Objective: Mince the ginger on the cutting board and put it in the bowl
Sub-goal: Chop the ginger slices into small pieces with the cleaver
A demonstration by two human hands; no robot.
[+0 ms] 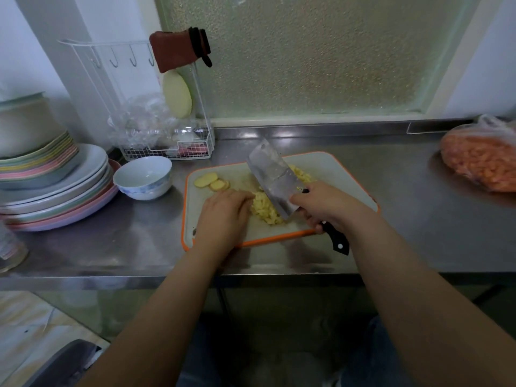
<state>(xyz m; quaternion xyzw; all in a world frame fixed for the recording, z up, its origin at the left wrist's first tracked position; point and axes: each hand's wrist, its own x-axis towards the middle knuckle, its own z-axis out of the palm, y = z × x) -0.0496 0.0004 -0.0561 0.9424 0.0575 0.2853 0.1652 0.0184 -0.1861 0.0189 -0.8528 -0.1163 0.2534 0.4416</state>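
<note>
Nearest us, our right hand [325,205] grips the black handle of the cleaver [275,178], its blade tilted over the cutting board [335,174] on the steel counter [139,241]. Our left hand [223,212] rests on the board, fingers bent against the heap of minced ginger [264,209]; whether it pinches any, we cannot tell. More mince lies behind the blade. Uncut ginger slices [210,182] sit at the board's far left corner. The bowl [143,177] stands just left of the board.

Dim scene; diffuse daylight enters through the frosted window [315,54], glare streaks the far desk [391,174], edges bow and blur.
</note>
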